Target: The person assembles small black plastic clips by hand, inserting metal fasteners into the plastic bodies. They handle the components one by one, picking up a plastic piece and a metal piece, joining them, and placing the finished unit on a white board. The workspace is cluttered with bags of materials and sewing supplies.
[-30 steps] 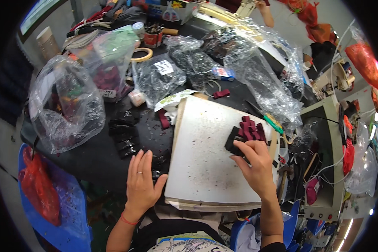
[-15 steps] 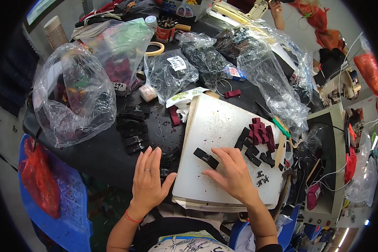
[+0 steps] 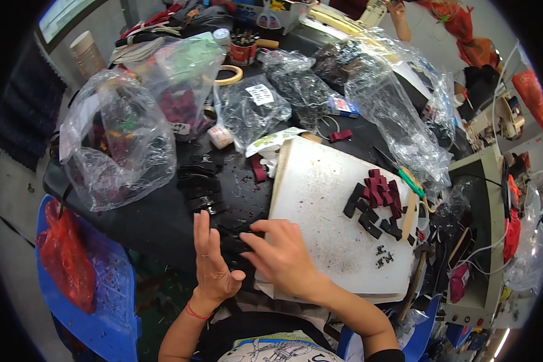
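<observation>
My left hand (image 3: pixel 214 262) is held up on edge, fingers straight and thumb out, beside the black pieces at the board's left edge. It holds nothing. My right hand (image 3: pixel 286 259) reaches left across the board's edge, its fingers bent together on a black fabric strip; this strip blends with the dark pieces around it. Just beyond my left hand, more black fabric strips (image 3: pixel 200 181) with metal clasps lie in a row. On the white board (image 3: pixel 320 223) are loose black strips (image 3: pixel 368 223), folded maroon strips (image 3: pixel 381 192) and small metal clasps (image 3: pixel 384 257).
Clear plastic bags (image 3: pixel 117 145) crowd the table's left and far side. Green-handled scissors (image 3: pixel 411 182) lie at the board's right edge. Tape (image 3: pixel 229 75) and a red tin (image 3: pixel 243 51) stand behind. A blue chair (image 3: pixel 111 289) with a red bag (image 3: pixel 69 265) is at left.
My right hand has moved left off the board, and the black strip with a clasp that lay there is gone from it. My left hand has turned onto its edge.
</observation>
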Demonstrator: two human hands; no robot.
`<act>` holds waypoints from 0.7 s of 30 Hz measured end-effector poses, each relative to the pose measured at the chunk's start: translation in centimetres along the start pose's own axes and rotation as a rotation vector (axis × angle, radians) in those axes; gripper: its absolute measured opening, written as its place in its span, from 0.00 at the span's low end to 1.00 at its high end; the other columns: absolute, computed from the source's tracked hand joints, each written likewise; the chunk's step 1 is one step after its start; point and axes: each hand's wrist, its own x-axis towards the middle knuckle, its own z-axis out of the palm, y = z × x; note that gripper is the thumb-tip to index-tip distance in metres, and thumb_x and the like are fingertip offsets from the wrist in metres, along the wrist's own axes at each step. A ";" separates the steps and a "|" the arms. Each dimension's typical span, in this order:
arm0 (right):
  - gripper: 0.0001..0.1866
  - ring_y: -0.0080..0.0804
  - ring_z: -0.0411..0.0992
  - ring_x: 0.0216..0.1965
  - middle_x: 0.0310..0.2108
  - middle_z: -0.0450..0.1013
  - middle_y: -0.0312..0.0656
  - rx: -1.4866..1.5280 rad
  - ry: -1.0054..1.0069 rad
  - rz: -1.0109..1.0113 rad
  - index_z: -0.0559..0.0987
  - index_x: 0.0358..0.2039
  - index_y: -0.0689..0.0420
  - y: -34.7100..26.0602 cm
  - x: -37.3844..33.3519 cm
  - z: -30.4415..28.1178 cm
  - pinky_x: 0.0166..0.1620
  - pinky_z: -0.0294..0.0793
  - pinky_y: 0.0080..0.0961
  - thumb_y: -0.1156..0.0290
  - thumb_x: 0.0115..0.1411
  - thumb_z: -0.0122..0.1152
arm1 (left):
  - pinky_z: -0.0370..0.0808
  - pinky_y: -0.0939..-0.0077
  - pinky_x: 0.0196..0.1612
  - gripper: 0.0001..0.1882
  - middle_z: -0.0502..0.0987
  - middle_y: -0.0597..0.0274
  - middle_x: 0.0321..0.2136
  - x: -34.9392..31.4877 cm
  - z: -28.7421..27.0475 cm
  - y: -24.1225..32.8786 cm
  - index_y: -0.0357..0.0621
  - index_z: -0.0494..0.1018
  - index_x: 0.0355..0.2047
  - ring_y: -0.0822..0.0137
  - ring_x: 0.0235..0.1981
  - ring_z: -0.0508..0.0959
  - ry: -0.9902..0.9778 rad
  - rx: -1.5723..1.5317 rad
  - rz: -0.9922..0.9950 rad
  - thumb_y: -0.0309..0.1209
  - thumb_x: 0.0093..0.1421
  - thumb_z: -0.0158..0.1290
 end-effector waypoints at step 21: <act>0.11 0.29 0.73 0.31 0.37 0.73 0.43 0.202 0.256 0.710 0.78 0.44 0.64 6.6 -8.9 -10.5 0.35 0.72 0.22 0.77 0.63 0.55 | 0.61 0.48 0.61 0.23 0.67 0.46 0.55 1.9 0.1 2.0 0.39 0.69 0.54 0.45 0.59 0.65 -0.315 0.219 -0.075 0.42 0.65 0.48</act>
